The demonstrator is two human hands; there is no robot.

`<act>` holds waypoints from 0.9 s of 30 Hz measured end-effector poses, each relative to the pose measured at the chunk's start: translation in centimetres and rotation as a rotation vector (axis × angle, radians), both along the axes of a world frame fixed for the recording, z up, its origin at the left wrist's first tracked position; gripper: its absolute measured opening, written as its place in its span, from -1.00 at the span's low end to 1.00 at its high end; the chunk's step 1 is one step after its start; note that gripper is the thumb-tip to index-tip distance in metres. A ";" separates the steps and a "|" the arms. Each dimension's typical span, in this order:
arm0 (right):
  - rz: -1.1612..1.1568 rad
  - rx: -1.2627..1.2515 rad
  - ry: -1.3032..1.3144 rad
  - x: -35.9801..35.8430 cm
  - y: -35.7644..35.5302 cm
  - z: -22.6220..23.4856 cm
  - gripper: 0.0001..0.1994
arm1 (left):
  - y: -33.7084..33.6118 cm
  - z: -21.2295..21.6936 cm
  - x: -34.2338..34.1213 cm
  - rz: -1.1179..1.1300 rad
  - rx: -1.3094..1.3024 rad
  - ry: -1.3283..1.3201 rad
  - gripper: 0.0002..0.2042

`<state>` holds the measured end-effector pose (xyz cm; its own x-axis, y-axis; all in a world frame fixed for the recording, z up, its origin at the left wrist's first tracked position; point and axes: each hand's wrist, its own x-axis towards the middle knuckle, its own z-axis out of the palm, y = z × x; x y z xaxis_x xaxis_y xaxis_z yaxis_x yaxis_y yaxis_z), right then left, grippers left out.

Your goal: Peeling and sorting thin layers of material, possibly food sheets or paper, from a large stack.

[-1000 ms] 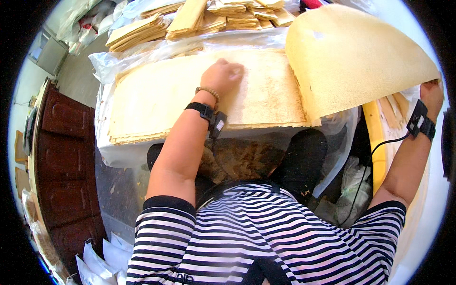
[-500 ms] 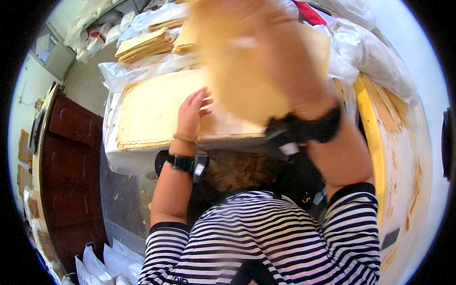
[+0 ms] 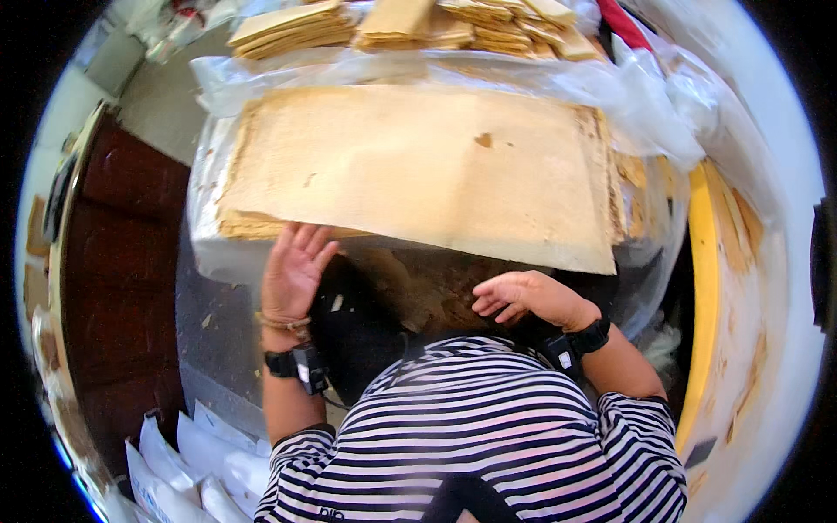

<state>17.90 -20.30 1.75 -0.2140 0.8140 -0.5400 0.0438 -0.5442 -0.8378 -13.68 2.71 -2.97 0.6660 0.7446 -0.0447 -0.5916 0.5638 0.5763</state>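
A large tan, thin sheet (image 3: 418, 166) lies on top of a stack of like sheets (image 3: 235, 228). Its right front corner hangs out past the stack's edge, and a small brown spot marks its surface. At the stack's front left edge is my left hand (image 3: 295, 268), palm partly up, fingers stretched out and their tips at the edge. My right hand (image 3: 536, 296) hovers in front of the stack, below the sheet's overhanging edge and apart from it. Its fingers are loosely bent and spread, with nothing seen in them.
Folded tan bundles (image 3: 375, 26) line the back behind clear plastic sheeting (image 3: 418, 65). To the right runs a yellow-edged board (image 3: 700, 261) with loose scraps. A dark red cabinet (image 3: 131, 288) stands left, and white sacks (image 3: 200, 462) lie lower left.
The tan sheet, raised and blurred by my right hand before, now lies flat on the stack. My right hand has come back toward me; my left hand has moved down and left.
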 end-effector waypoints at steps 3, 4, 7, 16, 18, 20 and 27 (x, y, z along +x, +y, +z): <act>-0.482 -0.058 0.427 1.0 -2.7 -2.0 -0.48 | 0.6 1.0 -2.0 0.221 -0.039 0.483 -0.74; -0.466 -0.053 0.437 1.1 -2.7 -2.1 -0.48 | 0.6 1.0 -1.5 0.237 -0.032 0.490 -0.74; -0.985 0.067 0.281 2.1 -4.2 -2.4 -0.57 | -0.8 1.6 2.2 0.134 0.038 0.631 -0.74; -1.400 0.207 0.170 12.2 -11.5 -4.4 -0.74 | -3.0 1.6 -1.2 0.265 -0.113 0.485 -0.76; -1.412 0.237 0.178 13.1 -11.0 -5.0 -0.73 | -2.0 2.3 -2.1 0.314 -0.148 0.545 -0.74; -1.496 0.252 0.153 13.6 -10.6 -5.0 -0.72 | -0.8 2.7 -3.1 0.259 -0.079 0.669 -0.70; -1.485 0.219 0.103 14.4 -10.2 -5.6 -0.70 | 2.8 3.8 -0.8 0.256 0.357 1.300 -0.67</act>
<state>32.25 -30.55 -3.90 0.8263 0.3787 -0.4170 -0.4823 0.0934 -0.8710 -14.52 5.48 0.80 0.1354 0.9421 -0.3068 0.4172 0.2266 0.8801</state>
